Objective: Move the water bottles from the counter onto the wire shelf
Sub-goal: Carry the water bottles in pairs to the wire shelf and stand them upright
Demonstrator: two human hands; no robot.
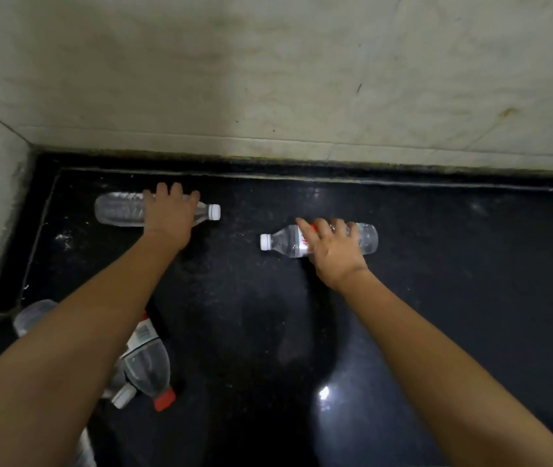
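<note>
Two grasps, left fingers (162,192) clasp wall-side bottle (118,210), right fingers (325,228) clasp centre bottle (285,242), dark counter (470,271) stretching rightward.

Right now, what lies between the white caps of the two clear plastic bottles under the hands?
Nothing: in the head view only bare black counter separates the left bottle's cap from the right bottle's cap.

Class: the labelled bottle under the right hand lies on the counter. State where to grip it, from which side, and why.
Grip the labelled bottle at its middle from above, fingers over the far side, thumb near. It lies flat on the counter, cap pointing left; the middle is even, the neck tapers. The right hand sits there.
</note>
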